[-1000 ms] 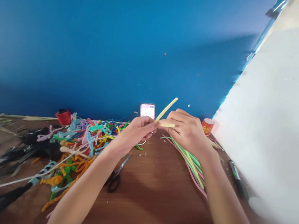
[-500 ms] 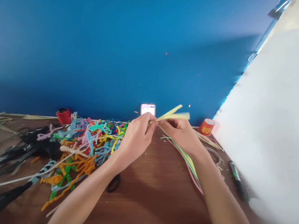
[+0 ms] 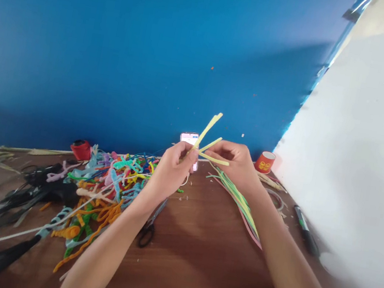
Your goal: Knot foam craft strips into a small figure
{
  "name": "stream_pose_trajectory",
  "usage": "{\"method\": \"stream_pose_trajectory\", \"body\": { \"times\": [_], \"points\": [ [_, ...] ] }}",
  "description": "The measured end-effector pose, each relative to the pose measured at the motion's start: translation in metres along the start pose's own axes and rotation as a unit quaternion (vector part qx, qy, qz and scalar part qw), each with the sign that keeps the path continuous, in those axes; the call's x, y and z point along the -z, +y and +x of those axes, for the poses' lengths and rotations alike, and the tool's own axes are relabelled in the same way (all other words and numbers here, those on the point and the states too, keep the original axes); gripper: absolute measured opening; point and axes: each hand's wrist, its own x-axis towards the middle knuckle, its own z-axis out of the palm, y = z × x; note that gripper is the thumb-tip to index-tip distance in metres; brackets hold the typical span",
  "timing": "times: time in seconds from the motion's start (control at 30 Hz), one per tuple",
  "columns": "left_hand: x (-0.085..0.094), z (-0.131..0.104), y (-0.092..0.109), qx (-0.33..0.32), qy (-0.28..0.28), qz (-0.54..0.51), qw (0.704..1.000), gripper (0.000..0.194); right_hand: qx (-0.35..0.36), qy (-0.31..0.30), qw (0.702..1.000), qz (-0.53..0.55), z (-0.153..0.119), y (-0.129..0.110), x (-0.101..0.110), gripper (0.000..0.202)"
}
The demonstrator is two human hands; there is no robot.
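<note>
left hand [image 3: 173,166] pinches yellow strips [image 3: 208,129], gathered but splayed, seemingly unfinished; cannot tell whether right hand [image 3: 238,165] grips any; loose bundle [image 3: 241,204] at right seems unused.

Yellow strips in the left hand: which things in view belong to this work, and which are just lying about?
Likely part of the work:
left hand, pinching the yellow strips
right hand, close by them
strip bundle, perhaps spare material

Apparently lying about:
scissors, unheld
phone
red cup
marker
colourful fuzzy heap
</note>
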Motion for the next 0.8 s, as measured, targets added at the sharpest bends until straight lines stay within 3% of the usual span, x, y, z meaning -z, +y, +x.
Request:
{"method": "stream_pose_trajectory", "body": {
  "times": [0.07,0.17,0.2,0.27,0.33,0.47,0.63,0.8],
  "points": [
    [0.001,0.001,-0.002,0.012,-0.012,-0.041,0.999,0.025,0.119,0.040,0.986,-0.106,-0.001,0.000,0.004,0.020],
    [0.001,0.000,-0.002,0.013,-0.028,-0.076,0.997,0.026,0.299,0.031,0.922,-0.244,-0.003,-0.004,0.008,0.005],
    [0.001,0.000,-0.001,0.015,-0.033,-0.084,0.996,0.026,0.340,0.017,0.899,-0.274,-0.003,-0.005,0.009,0.009],
    [0.002,-0.002,0.001,0.022,-0.044,-0.100,0.994,0.028,0.390,-0.003,0.869,-0.305,-0.003,-0.006,0.010,0.020],
    [0.003,-0.003,0.003,0.030,-0.050,-0.113,0.992,0.029,0.410,-0.007,0.857,-0.313,-0.003,-0.005,0.010,0.025],
    [0.001,-0.004,0.003,0.011,-0.041,-0.101,0.994,0.030,0.385,0.022,0.861,-0.332,-0.005,-0.005,0.002,0.019],
    [-0.002,-0.005,0.002,-0.031,0.028,-0.022,0.999,0.025,0.277,0.055,0.877,-0.388,-0.011,-0.009,-0.013,0.019],
    [-0.007,-0.010,0.003,-0.092,0.090,0.081,0.988,0.018,0.106,0.033,0.965,-0.237,-0.014,-0.012,-0.020,0.019]
  ]
}}
